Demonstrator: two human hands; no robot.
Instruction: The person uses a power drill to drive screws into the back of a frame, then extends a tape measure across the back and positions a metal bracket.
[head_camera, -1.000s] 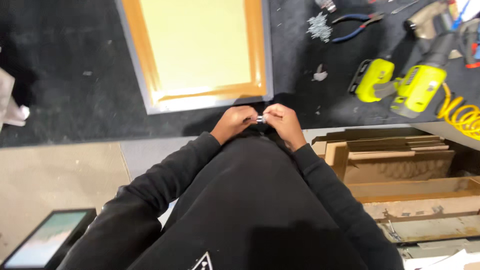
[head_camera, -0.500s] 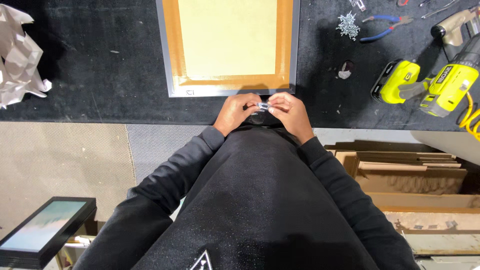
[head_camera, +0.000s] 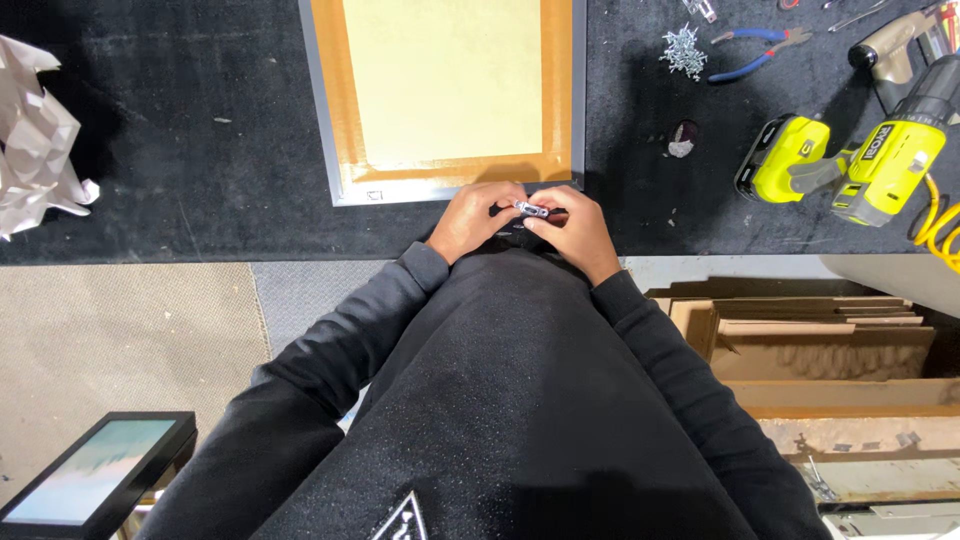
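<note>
Both hands, left hand (head_camera: 472, 218) and right hand (head_camera: 575, 228), pinch a small metal clip (head_camera: 530, 209) in closed grips, at the frame's (head_camera: 450, 190) six o'clock edge.

Workshop, cordless drill (head_camera: 880, 160), pliers (head_camera: 755, 52), screws (head_camera: 685, 50), dark workbench (head_camera: 200, 150)

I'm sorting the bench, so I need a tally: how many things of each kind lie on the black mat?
Framed panel, face down: 1
Yellow-green power tools: 2
Blue-handled pliers: 1
Pile of small metal screws: 1
Crumpled white packing paper: 1
Small metal clip, held between the left hand and right hand: 1
Total: 7
</note>
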